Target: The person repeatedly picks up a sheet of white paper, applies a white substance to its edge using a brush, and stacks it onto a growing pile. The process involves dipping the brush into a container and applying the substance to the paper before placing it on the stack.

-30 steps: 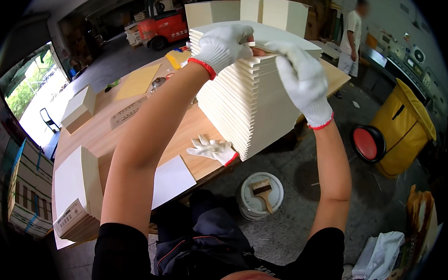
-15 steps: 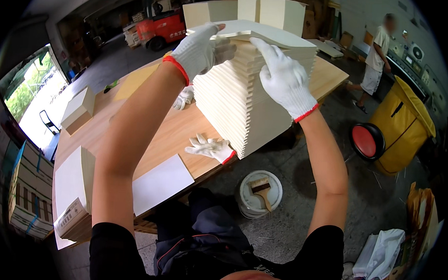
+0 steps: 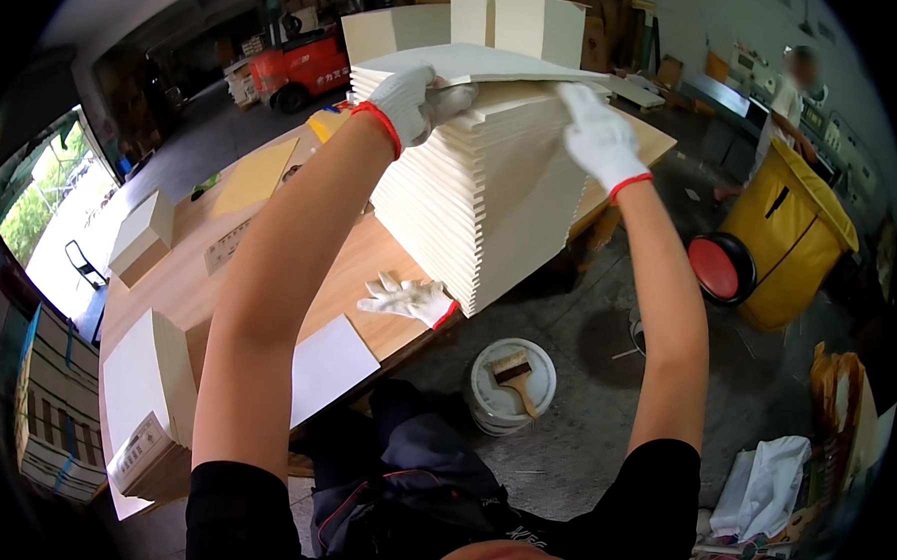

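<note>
A tall stack of cream paper blocks with a stepped corner stands on the wooden table. On its top lies a slightly bowed white sheet. My left hand, in a white knitted glove with a red cuff, is closed on the sheet's near left edge, thumb above and fingers below. My gloved right hand is at the stack's right side, its fingertips by the sheet's right edge. Motion smears those fingers, so their grip does not show. A loose white glove lies by the stack's near corner.
The wooden table also bears a paper block and a white sheet. Below its edge stands a white bucket with a brush. A yellow bag, a person and a red forklift are farther off.
My right hand has moved right along the sheet's edge, its pointing finger no longer distinct. My left hand has shifted slightly down at the near left edge. The person at right is now partly behind the yellow bag.
</note>
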{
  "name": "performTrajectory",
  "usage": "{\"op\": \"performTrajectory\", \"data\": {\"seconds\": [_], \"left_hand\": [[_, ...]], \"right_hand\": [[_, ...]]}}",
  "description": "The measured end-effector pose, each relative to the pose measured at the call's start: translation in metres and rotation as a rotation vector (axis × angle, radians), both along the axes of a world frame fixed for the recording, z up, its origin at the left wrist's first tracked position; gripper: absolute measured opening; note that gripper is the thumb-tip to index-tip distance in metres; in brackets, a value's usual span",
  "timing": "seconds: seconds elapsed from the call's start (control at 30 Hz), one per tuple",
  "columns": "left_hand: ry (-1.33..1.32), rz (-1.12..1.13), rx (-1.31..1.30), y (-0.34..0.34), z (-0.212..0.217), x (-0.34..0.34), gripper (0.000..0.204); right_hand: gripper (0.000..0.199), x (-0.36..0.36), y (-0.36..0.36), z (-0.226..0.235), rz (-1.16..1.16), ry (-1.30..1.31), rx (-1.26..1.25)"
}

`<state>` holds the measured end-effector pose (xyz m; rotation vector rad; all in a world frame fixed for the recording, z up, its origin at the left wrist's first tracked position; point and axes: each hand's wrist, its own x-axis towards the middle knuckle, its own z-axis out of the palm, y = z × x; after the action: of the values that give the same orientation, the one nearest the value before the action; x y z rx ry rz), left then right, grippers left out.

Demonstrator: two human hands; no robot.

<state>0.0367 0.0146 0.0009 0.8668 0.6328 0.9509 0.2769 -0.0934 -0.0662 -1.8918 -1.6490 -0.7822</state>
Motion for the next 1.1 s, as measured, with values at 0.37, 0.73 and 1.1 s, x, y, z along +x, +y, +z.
{"op": "performTrajectory", "data": {"seconds": [0.37,0.73,1.1], "left_hand": [[-0.089,-0.104,-0.028,0.006,-0.052,-0.202,0.032],[0.463,0.336,0.282,-0.091,-0.259,-0.424,0.055],[1.578,0.384,0.231,-0.115,-0.314,-0.442,0.053]], "right_hand": [[0.053,-0.107,-0.065,-0.053,0.752,1.264,-0.229],[0.036,-0.272,0.088,-0.217,0.828,1.691,-0.956],[0.041,-0.322,0.078,-0.263,0.566,0.480,-0.744]]}}
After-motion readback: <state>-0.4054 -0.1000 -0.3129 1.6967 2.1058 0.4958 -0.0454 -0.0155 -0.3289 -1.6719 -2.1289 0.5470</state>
